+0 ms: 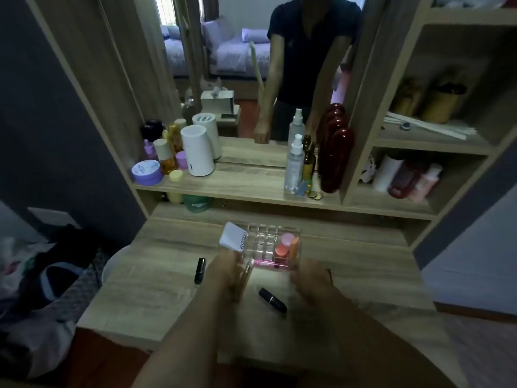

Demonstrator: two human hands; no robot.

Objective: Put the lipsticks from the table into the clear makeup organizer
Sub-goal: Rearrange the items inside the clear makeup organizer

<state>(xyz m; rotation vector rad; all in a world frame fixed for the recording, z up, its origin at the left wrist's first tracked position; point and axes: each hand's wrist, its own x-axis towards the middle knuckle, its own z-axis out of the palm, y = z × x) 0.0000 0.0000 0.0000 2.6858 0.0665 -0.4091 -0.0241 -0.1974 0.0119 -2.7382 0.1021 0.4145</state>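
The clear makeup organizer (261, 233) stands on the wooden dressing table (156, 278), holding a white tube and several pink and orange items on its right side. My left hand (228, 271) touches its front left corner and my right hand (310, 281) its front right corner; whether they grip it is unclear. One black lipstick (199, 270) lies left of my left hand. A second black lipstick (272, 299) lies between my hands, just in front of the organizer.
A shelf behind the table carries a white humidifier (197, 151), small jars and bottles at the left, spray bottles (293, 166) and a dark red bottle (335, 161) at the right. A mirror stands above it. Clothes lie on the floor left of the table.
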